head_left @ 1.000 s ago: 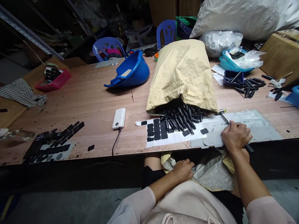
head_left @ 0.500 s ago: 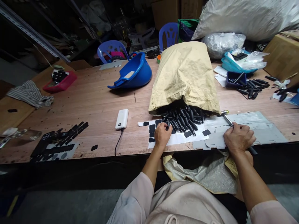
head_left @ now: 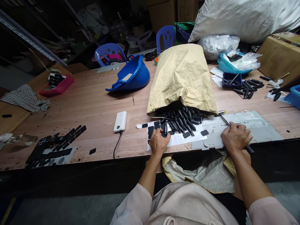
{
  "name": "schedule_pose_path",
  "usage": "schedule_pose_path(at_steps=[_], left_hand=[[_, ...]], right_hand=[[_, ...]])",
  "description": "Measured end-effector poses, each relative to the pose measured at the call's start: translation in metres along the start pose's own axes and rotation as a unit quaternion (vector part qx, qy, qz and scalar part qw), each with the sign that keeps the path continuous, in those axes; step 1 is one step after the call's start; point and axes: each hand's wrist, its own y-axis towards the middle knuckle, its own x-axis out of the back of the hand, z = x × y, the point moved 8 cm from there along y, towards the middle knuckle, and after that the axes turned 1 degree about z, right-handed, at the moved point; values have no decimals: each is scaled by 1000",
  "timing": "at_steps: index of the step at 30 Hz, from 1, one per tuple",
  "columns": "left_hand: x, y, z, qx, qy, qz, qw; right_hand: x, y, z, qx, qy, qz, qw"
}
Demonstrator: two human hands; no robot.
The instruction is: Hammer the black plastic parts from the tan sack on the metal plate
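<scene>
My left hand (head_left: pixel 159 142) lies on a white backing sheet (head_left: pixel 178 139) of black adhesive pads (head_left: pixel 151 131), its fingers curled down over the pads; whether it holds one is hidden. My right hand (head_left: pixel 236 137) is closed round a metal tool (head_left: pixel 225 120) with a dark handle, resting on a grey sheet (head_left: pixel 255 125) at the table's front edge. Between the hands, a tan sack (head_left: pixel 184 76) lies on its side and spills a pile of black pen-like parts (head_left: pixel 181 120) onto the white sheet.
A white power bank (head_left: pixel 120 121) with a cable lies left of the sheet. A blue basin (head_left: pixel 131 75), a pink tray (head_left: pixel 56 86), more black pads (head_left: pixel 56 143) and a striped cloth (head_left: pixel 25 98) sit to the left. Black parts (head_left: pixel 248 86), a teal tray (head_left: pixel 232 64) and a cardboard box (head_left: pixel 278 53) stand on the right.
My left hand rose from my lap to the sheet of black pads and now rests curled near its front edge. My right hand has stayed on the tool.
</scene>
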Motion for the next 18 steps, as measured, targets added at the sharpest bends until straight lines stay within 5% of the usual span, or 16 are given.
schedule_pose_path(at_steps=[7, 10, 14, 18], left_hand=[[6, 10, 12, -3, -102, -31, 994], [6, -5, 0, -119, -183, -39, 975], [-25, -41, -49, -306, -190, 94, 928], [-51, -54, -77, -355, -127, 135, 916]], right_hand=[[1, -1, 1, 3, -16, 2, 1000], [1, -2, 1, 2, -20, 5, 1000], [0, -2, 0, -2, -16, 0, 1000], [1, -2, 0, -2, -8, -7, 1000]])
